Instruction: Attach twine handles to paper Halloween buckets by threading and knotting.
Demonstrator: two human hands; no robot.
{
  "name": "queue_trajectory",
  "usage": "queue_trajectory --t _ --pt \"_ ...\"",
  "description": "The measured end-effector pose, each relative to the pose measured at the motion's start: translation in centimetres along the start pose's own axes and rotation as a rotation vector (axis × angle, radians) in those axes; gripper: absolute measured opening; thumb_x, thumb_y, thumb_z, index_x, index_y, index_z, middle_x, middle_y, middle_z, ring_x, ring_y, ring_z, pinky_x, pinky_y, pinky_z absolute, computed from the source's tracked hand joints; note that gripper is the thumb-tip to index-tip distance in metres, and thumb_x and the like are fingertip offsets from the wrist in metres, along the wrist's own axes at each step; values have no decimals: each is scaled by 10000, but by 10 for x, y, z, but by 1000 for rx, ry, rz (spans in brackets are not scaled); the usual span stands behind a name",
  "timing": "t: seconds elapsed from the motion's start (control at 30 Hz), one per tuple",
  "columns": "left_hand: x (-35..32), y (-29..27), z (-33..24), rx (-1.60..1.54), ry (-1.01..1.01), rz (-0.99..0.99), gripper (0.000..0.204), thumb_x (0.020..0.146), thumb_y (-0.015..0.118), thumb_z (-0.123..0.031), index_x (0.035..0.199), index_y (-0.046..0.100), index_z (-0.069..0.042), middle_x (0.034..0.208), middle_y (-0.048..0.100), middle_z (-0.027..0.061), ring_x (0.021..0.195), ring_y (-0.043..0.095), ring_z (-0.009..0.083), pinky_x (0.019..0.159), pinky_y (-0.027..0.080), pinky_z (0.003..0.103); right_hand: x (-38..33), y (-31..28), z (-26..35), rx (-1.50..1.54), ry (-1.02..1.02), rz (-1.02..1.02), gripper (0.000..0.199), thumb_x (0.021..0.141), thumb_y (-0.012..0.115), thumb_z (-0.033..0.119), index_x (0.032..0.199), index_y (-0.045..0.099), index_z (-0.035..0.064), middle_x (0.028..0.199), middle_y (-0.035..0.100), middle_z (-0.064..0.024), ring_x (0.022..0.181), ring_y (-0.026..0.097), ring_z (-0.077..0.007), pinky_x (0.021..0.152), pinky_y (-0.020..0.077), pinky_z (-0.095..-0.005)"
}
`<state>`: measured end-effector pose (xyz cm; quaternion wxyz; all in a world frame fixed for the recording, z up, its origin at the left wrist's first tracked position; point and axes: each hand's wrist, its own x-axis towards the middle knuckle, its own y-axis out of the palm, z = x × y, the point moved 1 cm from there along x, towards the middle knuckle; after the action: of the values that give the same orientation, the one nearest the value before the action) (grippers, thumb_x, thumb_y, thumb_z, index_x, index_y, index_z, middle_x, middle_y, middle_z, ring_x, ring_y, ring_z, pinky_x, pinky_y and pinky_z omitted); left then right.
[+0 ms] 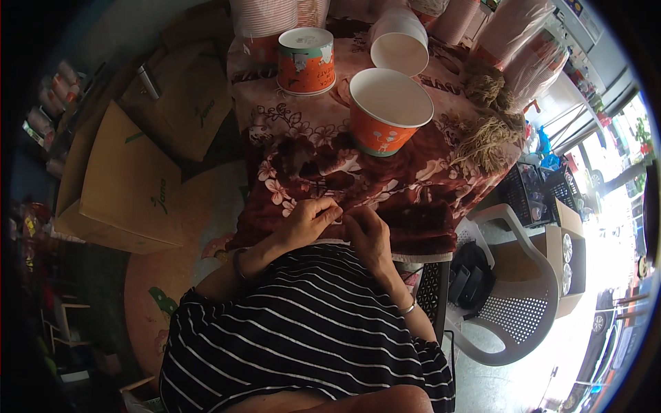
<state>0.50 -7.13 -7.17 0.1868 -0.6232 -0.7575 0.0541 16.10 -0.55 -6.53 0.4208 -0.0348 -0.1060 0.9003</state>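
My left hand (313,221) and my right hand (370,234) are close together over the near edge of the cloth-covered table (310,162). Both have their fingers pinched, and whatever lies between the fingertips is too small to make out. Beyond them an orange paper bucket (387,131) stands upright with its white inside showing. To its left, an orange and green paper bucket (307,72) rests upside down, base up. Behind these lies a stack of nested paper buckets (399,51), its open mouth toward me. Bundles of tan string (485,141) sit at the table's right side.
Tall stacks of buckets (265,24) and plastic-wrapped buckets (513,34) line the table's far side. Cardboard boxes (127,179) stand on the floor at left. On the right are a grey plastic chair (544,303) with a black bag (471,279), and black crates (527,193).
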Motion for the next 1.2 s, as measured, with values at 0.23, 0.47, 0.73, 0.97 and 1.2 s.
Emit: queue_trajectory --t 0.23,0.47,0.73,0.97,1.2 --pt "-3 -7 7 -315 -95 -153 292 1001 465 -241 852 591 -24 704 553 -22 642 463 32 576 384 199 -3 1 -7 95 -121 -154 69 889 612 85 928 608 28 676 588 -31 600 539 -75 557 441 -238" --pt "-3 -7 -4 -318 -199 -98 510 994 421 -423 768 616 -9 650 525 -12 588 446 73 595 371 221 -3 4 -11 203 -74 -113 54 895 603 73 914 597 23 681 587 -14 595 532 -59 554 436 -220" --pt "-3 -2 4 -155 -95 -71 273 975 510 -200 787 583 -17 663 497 -12 634 442 72 561 380 239 -2 8 -16 140 -43 -108 72 879 618 79 926 608 25 674 590 -29 607 533 -66 562 435 -230" --pt "-5 -2 2 43 130 -124 140 941 553 -124 860 545 -11 729 508 36 673 490 113 616 416 257 0 8 -11 37 -93 -110 108 840 663 93 918 619 32 615 512 -7 560 431 -62 517 371 -230" --pt "-4 0 2 75 175 -104 112 938 552 -109 890 541 -8 785 530 47 723 517 131 657 433 262 1 8 -21 94 -93 -139 112 835 673 94 912 620 32 602 478 7 556 396 -58 507 355 -229"
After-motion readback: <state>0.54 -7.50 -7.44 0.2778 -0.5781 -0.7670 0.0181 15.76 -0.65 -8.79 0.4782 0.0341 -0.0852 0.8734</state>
